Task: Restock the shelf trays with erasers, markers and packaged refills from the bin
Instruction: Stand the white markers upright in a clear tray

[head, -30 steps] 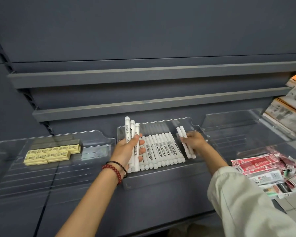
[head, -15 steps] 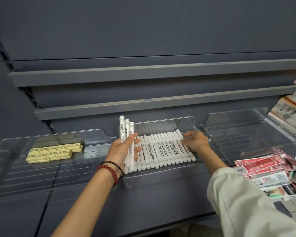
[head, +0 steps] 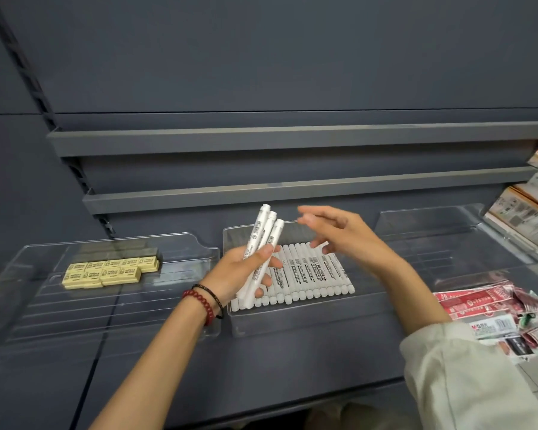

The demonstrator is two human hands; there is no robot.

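Three markers [head: 261,240]: gripped in left hand [head: 236,276], above middle tray [head: 295,321]. Right hand [head: 347,235]: empty, fingers loose, above tray's laid row [head: 314,276]. Advice: take one marker, lay parallel, caps aligned, against row.

erasers [head: 111,271] in left tray [head: 180,243], marker row [head: 308,276] in middle tray [head: 292,321], right tray [head: 432,225] beside it, refill packs [head: 485,308] piled far right

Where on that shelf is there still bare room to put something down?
The right tray, between the marker tray and the stacked boxes, shows nothing in it. The left tray is bare in front of and right of the erasers. The marker tray is crowded: its row of markers nearly fills its width.
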